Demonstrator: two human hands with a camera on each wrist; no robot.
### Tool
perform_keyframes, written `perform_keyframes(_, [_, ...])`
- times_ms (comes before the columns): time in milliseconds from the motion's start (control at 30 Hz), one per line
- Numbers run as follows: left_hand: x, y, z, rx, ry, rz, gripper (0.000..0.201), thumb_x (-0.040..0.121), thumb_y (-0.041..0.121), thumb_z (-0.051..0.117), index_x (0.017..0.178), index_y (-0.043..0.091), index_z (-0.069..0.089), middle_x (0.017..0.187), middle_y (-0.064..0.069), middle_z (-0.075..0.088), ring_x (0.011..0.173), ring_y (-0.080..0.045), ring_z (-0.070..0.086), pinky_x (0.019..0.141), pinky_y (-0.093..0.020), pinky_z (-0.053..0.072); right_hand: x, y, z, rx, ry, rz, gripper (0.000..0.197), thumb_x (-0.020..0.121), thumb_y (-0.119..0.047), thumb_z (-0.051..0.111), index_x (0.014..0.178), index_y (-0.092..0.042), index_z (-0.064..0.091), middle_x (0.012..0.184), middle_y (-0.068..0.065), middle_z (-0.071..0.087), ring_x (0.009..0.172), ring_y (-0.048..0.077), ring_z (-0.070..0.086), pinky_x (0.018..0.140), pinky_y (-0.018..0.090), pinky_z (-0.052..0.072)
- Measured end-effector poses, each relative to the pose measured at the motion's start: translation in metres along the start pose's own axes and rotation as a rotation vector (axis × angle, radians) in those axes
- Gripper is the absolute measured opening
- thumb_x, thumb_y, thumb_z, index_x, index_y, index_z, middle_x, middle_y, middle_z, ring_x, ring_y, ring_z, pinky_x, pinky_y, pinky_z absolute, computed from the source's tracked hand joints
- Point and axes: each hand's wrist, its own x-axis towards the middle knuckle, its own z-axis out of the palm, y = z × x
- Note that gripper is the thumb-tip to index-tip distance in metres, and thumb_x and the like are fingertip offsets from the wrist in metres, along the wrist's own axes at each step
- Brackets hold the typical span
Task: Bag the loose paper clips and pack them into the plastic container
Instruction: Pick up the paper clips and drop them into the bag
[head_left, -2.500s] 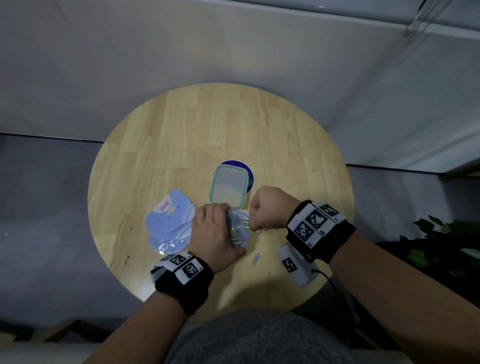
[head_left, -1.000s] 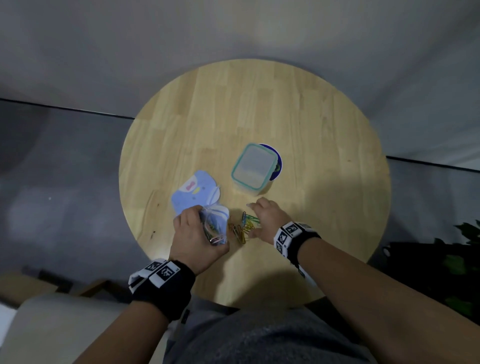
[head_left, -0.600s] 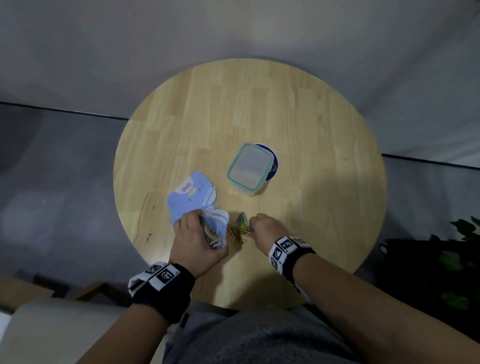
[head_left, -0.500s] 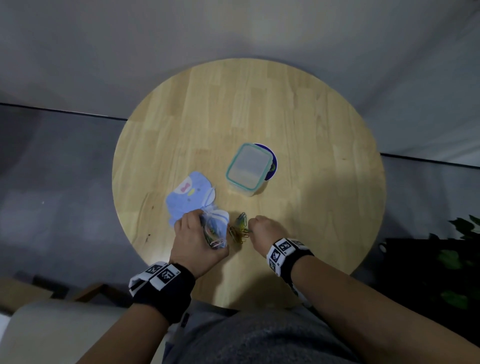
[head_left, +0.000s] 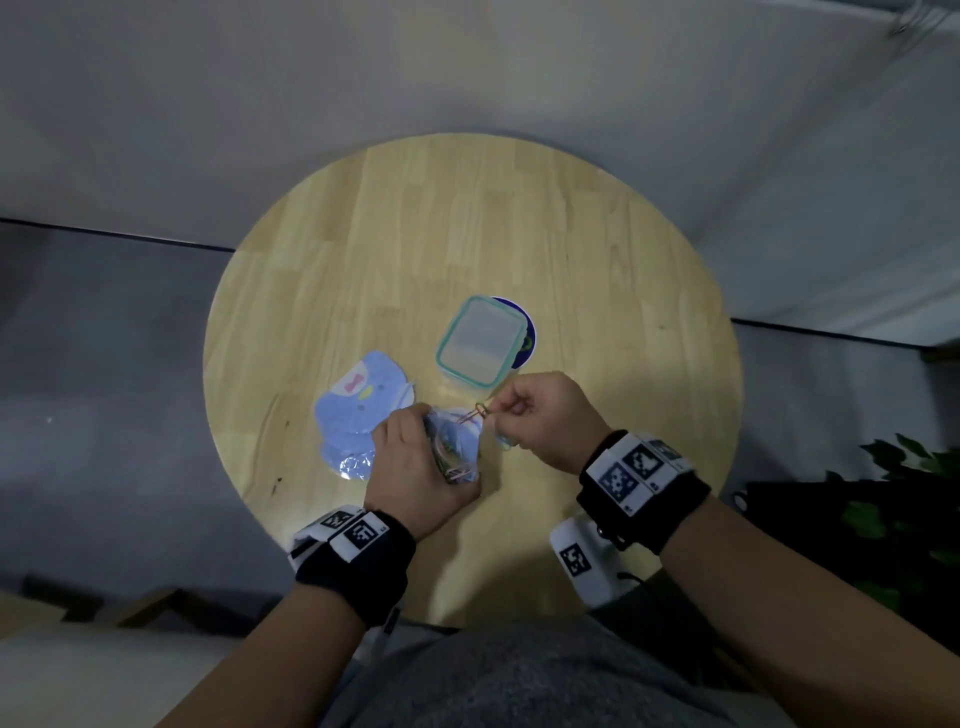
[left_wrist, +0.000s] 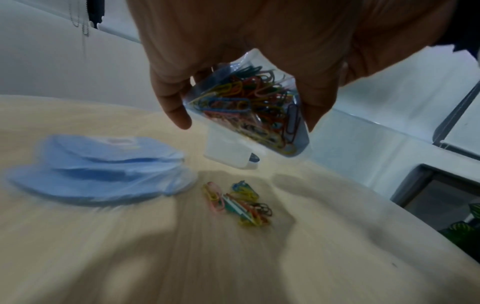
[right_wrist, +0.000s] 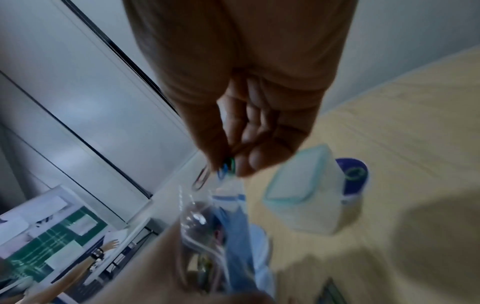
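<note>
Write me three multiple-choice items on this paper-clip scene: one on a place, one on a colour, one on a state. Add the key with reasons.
1. Where does the loose clip pile lie?
A. on the table
B. inside the container
C. on the floor

2. What colour is the container lid's rim?
A. red
B. teal
C. black

3. What is the right hand doing?
A. resting flat
B. pinching clips above the clear bag
C. lifting the container

Key: 1 A, the left wrist view shows the pile on the wood; 2 B, the head view shows a teal edge; 3 B, fingertips grip clips over the bag that the left hand holds.
</note>
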Motion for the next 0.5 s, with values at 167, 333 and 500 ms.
perform_keyframes(167, [0.011, 0.018, -0.004, 0.018, 0.058, 0.185, 0.068, 0.055, 0.041, 0.067, 0.108, 0.007, 0.042, 0.092, -0.011, 0.047, 0.088, -0.023, 0.036, 0.078, -0.034, 0.034, 0.001, -0.031, -0.015, -0.291, -0.210, 0.014, 0.006, 0.074, -0.005, 0.067, 0.075, 0.000, 0.070, 0.061, 0.000, 0.065, 0.053, 0.001, 0.057, 0.055, 0.022, 0.047])
perform_keyframes(333, [0.012, 0.033, -0.002, -0.024, 0.096, 0.186, 0.066, 0.055, 0.042, 0.062, 0.107, 0.009, 0.041, 0.094, -0.011, 0.047, 0.089, -0.024, 0.038, 0.078, -0.034, 0.035, 0.002, -0.048, -0.010, -0.281, -0.054, -0.002, 0.003, 0.074, -0.006, 0.071, 0.076, -0.004, 0.073, 0.081, 0.012, 0.074, 0.080, 0.023, 0.068, 0.076, 0.035, 0.056])
perform_keyframes(500, [0.013, 0.025, -0.007, -0.097, 0.148, 0.054, 0.070, 0.054, 0.045, 0.063, 0.110, 0.010, 0.039, 0.098, -0.012, 0.048, 0.092, -0.021, 0.036, 0.080, -0.036, 0.037, -0.006, -0.045, -0.004, 0.058, 0.033, -0.015, 0.015, 0.081, 0.001, 0.055, 0.078, -0.002, 0.070, 0.070, 0.013, 0.068, 0.063, 0.026, 0.066, 0.062, 0.030, 0.054])
